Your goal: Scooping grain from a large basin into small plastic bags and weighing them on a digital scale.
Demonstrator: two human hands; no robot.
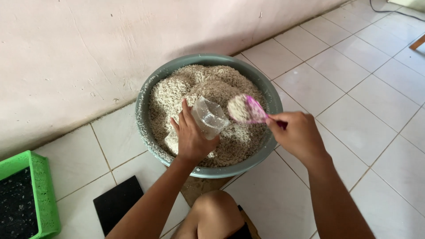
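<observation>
Right over the big grey-green basin now, both hands are in the middle of it. The left hand is wrapped around a small clear plastic bag, fingers closed on its lower part, the open mouth tilted up and to the right. The bag sits low, right on the heap of pale grainy mix that fills the basin nearly to the rim. Just beside the bag's mouth, a pink scoop hangs loaded with the same pale mix, its bowl a little blurred. The right hand is clenched tight round the scoop's handle, at the basin's right edge, so bag and scoop sit between the two hands, almost touching.

The basin stands on a white tiled floor, close to a pale pink wall, with crumbs of mix stuck along the rim. How much is already in the bag is hard to tell; the palm covers its bottom. The scoop's handle is buried in the fist. At lower left a green perforated basket is cut by the frame, and a black flat slab lies partly behind the left forearm. A bare knee pokes up below.
</observation>
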